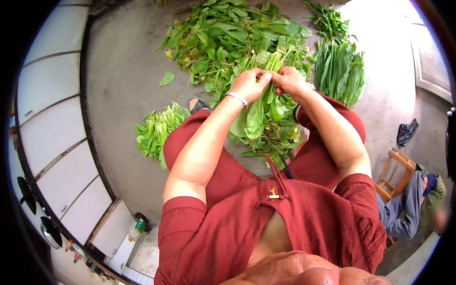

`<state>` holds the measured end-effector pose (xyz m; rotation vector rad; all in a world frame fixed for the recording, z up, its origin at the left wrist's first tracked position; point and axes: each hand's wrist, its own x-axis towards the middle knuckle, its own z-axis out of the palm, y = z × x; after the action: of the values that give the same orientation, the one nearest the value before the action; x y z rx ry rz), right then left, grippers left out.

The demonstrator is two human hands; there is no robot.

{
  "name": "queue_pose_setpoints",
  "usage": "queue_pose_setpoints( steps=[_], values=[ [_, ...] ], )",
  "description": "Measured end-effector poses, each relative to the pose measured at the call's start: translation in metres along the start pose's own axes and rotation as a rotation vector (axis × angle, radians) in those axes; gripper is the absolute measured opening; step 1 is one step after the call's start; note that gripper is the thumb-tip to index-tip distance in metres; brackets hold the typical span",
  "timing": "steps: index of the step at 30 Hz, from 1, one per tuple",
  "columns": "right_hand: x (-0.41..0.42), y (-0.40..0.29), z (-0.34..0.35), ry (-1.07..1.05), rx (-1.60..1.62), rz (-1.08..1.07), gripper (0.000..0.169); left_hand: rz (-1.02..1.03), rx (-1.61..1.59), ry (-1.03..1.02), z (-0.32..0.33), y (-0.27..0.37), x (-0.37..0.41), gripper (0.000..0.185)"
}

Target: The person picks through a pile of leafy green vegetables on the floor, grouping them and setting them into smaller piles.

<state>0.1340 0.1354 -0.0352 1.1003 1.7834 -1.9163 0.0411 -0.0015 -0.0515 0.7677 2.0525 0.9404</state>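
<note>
A bunch of leafy greens (255,119) is held between my two hands, its pale stems pointing away from me and its broad leaves hanging toward my lap. My left hand (250,84), with a silver bracelet at the wrist, pinches the bunch from the left. From the right, my right hand (291,82) grips it, and the two thumbs meet at the stems. Whether anything is wrapped around the stems cannot be made out. Beyond my hands a large heap of loose greens (228,39) covers the floor. More trimmings (274,139) lie between my legs.
Bundled greens (162,130) lie by my left knee. To the right are long flat green leaves (338,73) and a pile of green peppers (329,21). A black plastic bag (407,132) and a wooden chair (395,172) with a seated person are farther right. White cabinets (53,121) line the left.
</note>
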Motion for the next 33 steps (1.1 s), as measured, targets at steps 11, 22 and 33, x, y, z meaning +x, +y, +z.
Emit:
queue_pose_setpoints(
  steps=[11,22,33],
  values=[
    [-0.006,-0.017,0.017,-0.192,0.029,-0.133,0.029,-0.17,-0.982,-0.006,-0.008,-0.002,0.011,0.023],
    [-0.008,-0.022,0.009,-0.141,0.333,-0.106,0.022,-0.085,-1.049,0.22,-0.012,-0.008,0.016,0.015],
    [-0.016,-0.051,-0.015,0.221,-0.415,-0.888,0.018,-0.197,-1.074,-0.038,-0.027,-0.004,0.008,0.016]
  ],
)
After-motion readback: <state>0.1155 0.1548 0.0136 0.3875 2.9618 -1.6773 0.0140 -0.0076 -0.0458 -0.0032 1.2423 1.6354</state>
